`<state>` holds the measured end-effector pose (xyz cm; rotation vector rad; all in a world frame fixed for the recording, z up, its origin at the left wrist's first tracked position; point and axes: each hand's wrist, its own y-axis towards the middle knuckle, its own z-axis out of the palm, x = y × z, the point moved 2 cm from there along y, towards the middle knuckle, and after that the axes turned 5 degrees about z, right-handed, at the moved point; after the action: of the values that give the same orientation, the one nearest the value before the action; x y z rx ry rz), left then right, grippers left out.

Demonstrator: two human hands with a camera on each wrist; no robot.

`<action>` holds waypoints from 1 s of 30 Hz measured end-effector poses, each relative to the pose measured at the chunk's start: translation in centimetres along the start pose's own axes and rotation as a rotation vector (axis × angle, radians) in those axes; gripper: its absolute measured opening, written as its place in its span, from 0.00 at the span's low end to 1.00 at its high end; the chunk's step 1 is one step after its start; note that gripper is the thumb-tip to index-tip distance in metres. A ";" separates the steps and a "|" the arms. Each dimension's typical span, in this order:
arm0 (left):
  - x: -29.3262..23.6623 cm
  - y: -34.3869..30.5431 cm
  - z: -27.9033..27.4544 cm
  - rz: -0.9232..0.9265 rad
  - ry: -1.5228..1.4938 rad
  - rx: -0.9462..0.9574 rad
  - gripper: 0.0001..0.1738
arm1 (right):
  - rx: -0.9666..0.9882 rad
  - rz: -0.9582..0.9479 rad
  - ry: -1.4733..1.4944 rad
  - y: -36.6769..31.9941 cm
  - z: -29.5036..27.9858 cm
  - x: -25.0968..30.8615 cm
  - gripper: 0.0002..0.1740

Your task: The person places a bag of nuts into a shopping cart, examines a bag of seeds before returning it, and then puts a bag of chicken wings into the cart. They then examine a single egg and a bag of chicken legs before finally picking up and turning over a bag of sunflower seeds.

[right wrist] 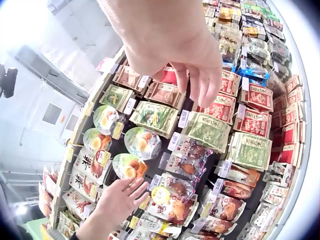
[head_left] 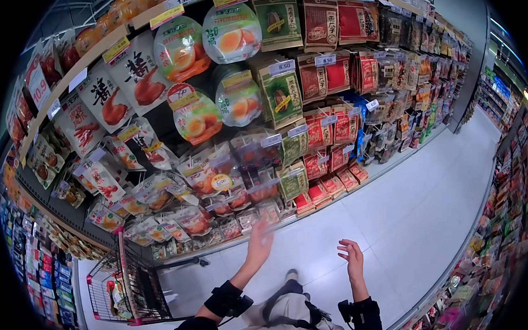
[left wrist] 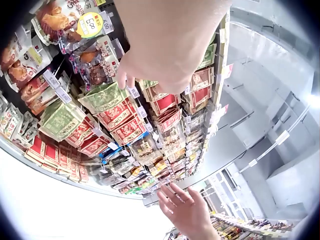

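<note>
My left hand (head_left: 259, 246), slightly blurred, is raised in front of the lower hanging packets (head_left: 209, 175) and holds nothing. Over the floor to its right, the right hand (head_left: 353, 259) is empty, its fingers spread and loosely bent. The left wrist view has the left hand (left wrist: 160, 45) at the top and the right hand (left wrist: 187, 212) below with fingers extended. From the right wrist, the right hand (right wrist: 172, 45) hangs with bent fingers, and the left hand (right wrist: 112, 205) shows fingers outstretched. Green packets (right wrist: 207, 131) and red packets (right wrist: 218, 107) hang on the rack beyond.
A wire shopping cart (head_left: 126, 286) with goods inside stands at the lower left. Pale tiled floor (head_left: 416, 200) runs between the rack and another stocked shelf (head_left: 482, 262) on the right. Price tags (head_left: 282, 66) stick out from the hooks. One shoe (head_left: 291, 274) shows below.
</note>
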<state>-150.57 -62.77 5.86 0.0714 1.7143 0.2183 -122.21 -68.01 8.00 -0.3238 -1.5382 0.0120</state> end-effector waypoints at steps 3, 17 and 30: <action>0.7 2.1 2.0 -0.020 -0.005 0.025 0.25 | 0.012 0.009 0.023 2.1 -0.8 -0.7 0.18; 1.9 23.0 7.0 0.129 -0.104 -0.148 0.25 | 0.100 0.022 -0.090 21.2 -2.2 3.8 0.18; 2.4 30.1 6.3 0.096 -0.087 -0.273 0.25 | 0.285 0.045 -0.040 32.7 2.8 3.5 0.14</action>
<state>-147.03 -32.18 8.18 -0.0384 1.5819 0.5109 -118.48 -35.45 4.40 -0.1310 -1.5446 0.2720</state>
